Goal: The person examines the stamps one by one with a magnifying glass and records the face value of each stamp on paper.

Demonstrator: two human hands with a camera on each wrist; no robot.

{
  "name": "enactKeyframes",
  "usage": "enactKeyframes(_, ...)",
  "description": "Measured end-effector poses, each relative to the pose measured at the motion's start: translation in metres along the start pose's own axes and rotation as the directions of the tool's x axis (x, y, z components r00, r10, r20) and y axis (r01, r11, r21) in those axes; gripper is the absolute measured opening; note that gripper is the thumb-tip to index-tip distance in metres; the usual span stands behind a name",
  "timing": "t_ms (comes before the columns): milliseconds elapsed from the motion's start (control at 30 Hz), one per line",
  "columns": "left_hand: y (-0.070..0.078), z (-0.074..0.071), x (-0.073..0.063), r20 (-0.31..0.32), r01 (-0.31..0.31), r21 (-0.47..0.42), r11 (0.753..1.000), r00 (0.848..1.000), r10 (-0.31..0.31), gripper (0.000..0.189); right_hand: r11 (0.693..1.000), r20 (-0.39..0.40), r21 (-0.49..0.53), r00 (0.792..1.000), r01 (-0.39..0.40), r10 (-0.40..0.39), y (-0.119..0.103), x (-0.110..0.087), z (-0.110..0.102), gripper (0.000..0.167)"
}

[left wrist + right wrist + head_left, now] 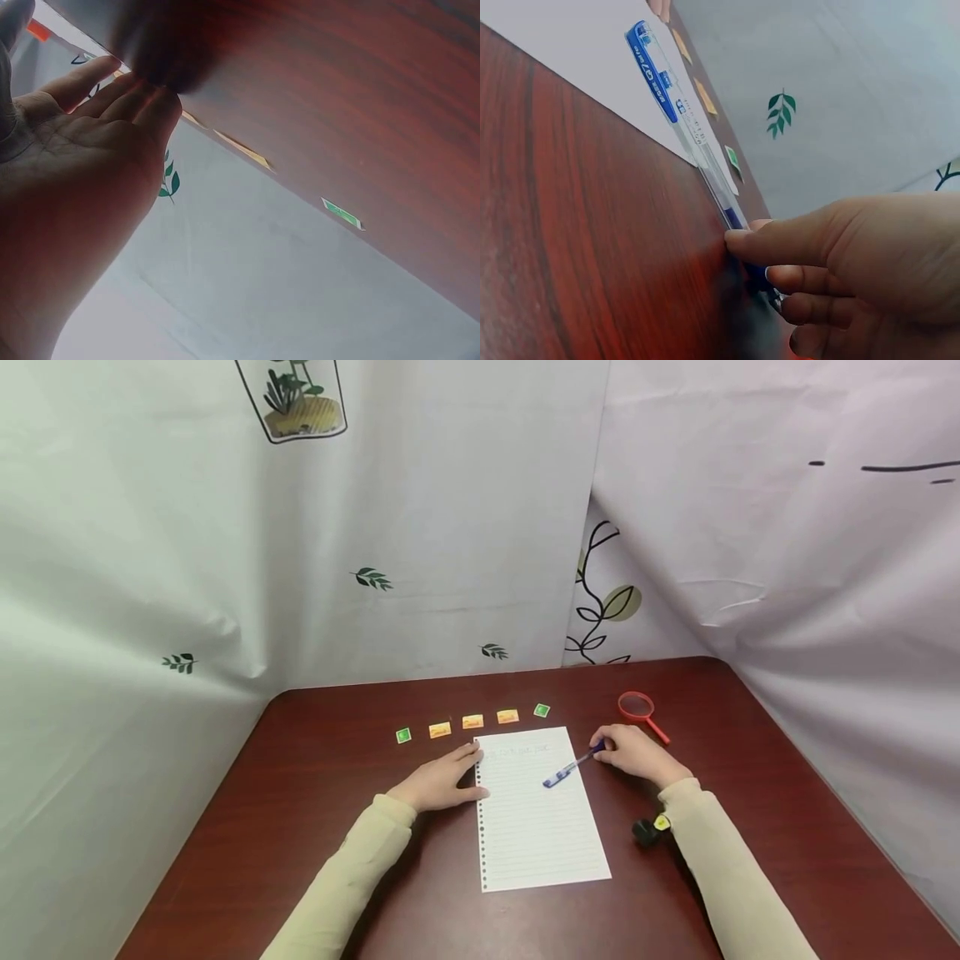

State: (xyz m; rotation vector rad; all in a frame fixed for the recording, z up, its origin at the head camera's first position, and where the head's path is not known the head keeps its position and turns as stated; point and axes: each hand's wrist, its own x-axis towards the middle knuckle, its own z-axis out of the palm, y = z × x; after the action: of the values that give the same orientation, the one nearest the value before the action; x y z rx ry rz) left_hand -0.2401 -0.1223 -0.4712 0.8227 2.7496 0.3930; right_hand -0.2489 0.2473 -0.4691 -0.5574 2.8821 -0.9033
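Observation:
A sheet of lined paper, punched with holes down its left side and bearing faint writing near the top, lies on the dark red table. My left hand rests on its left edge with fingers extended; in the left wrist view the palm side of that hand shows. Between thumb and fingers, my right hand pinches a clear-barrelled blue gel pen near one end. The pen's clip end points left over the paper. In the right wrist view, the thumb of the right hand presses the pen.
Beyond the paper runs a row of small cards: a green one, three orange-yellow ones and another green one. A red magnifying glass lies behind the right hand. A small black object sits by the right sleeve.

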Motion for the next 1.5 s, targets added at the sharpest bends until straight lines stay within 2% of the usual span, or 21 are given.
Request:
enactKeyframes(400,-0.001,0.0018,-0.0001,-0.008,-0.007,0.01,1.0,1.0,0.007,0.081,1.0,0.058,0.013,0.998,0.005,-0.006,-0.0056,-0.0018,0.0006,0.011)
enactKeyframes(733,0.0007,0.0016,-0.0007,-0.014,-0.002,0.007,1.0,1.0,0.002,0.081,0.999,0.051,0.006,0.998,0.041,-0.041,-0.0068,-0.0015,0.0014,0.01)
enactKeyframes(900,0.0014,0.0014,-0.0012,-0.015,0.0,0.009,1.0,1.0,0.0,0.081,0.999,0.008,0.028,0.999,0.04,-0.04,-0.0052,-0.0019,0.0,0.009)
enactKeyframes(1300,0.0007,0.0021,-0.0015,-0.016,-0.005,0.009,1.0,1.0,0.005,0.081,0.981,-0.111,0.189,0.994,0.035,-0.014,-0.0068,0.0,-0.0011,0.015)
enactKeyframes(1500,0.0004,0.0023,-0.0014,-0.017,-0.011,0.013,1.0,1.0,0.011,0.081,0.967,-0.174,0.243,0.984,0.073,-0.031,-0.0082,0.001,-0.0002,0.015)
